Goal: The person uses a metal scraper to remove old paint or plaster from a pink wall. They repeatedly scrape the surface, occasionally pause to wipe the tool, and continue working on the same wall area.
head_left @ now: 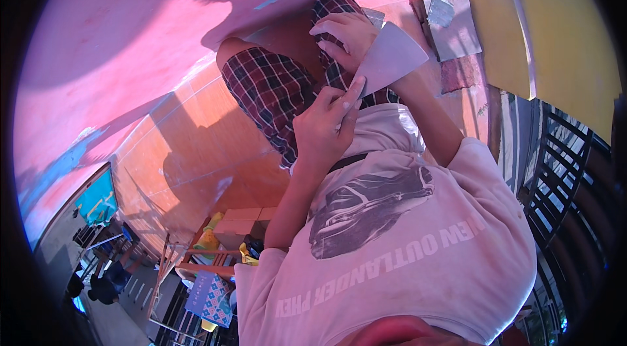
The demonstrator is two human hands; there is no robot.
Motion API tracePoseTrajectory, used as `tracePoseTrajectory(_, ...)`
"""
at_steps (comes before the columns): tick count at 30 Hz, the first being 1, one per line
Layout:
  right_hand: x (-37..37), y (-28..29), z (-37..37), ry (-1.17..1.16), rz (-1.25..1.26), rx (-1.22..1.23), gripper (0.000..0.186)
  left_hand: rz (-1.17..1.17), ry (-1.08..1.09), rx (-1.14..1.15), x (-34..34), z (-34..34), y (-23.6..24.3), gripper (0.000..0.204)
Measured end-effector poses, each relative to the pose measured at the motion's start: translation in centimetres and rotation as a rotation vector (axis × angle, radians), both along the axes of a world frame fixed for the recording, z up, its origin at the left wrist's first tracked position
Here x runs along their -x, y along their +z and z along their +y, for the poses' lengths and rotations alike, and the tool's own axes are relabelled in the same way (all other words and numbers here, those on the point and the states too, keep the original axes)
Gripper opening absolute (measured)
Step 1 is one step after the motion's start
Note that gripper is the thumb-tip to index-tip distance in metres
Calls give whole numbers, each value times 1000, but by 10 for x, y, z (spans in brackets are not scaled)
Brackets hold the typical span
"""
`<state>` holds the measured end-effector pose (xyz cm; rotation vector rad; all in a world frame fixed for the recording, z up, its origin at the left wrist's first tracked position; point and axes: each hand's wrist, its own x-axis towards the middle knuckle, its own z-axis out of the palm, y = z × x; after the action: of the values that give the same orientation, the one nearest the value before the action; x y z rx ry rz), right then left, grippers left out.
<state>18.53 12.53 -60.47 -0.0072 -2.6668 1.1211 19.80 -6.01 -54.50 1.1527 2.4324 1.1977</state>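
My left hand [324,125] is closed around the narrow end of a putty knife, one finger laid along the base of its blade. The putty knife [395,59] has a wide, fan-shaped, pale grey blade that spreads up and to the right; its handle is hidden in the hand. Beyond the blade, my right hand [347,36] rests over my knee in dark plaid shorts [268,85]. Its fingers are apart and slightly bent, with whitish dust on them. The blade covers part of my right wrist.
A pink-and-blue painted wall [111,32] rises ahead, above an orange surface [189,143]. At right lies a grey board [457,42] with a pale lump [441,12], near yellow panels [562,19] and a dark metal railing [555,170]. Boxes [238,225] stand at lower left.
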Motion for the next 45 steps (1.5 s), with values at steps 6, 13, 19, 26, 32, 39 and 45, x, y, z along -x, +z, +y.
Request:
tracePoseTrajectory(6, -2, 9, 3, 25, -81, 317, 29, -19, 25, -57, -1, -1, -3, 48)
tracePoseTrajectory(13, 1, 14, 8, 50, -74, 390, 30, -9, -51, -98, -14, 2, -3, 48)
tracePoseTrajectory(19, -3, 23, 6, 20, -151, 315, 33, -90, 31, -63, -9, -4, -3, 47)
tracePoseTrajectory(26, -7, 36, 3, 10, -244, 387, 35, -101, 61, -75, -3, -10, -3, 44)
tracePoseTrajectory(32, -1, 35, 0, 59, -260, 528, 39, -79, 79, -72, 1, -14, -3, 43)
tracePoseTrajectory(39, -4, 34, 3, 69, -354, 549, 41, -30, 104, -60, 3, -17, -3, 44)
tracePoseTrajectory(45, -8, 21, 5, 232, -326, 935, 39, -341, 180, -321, 11, -23, -5, 35)
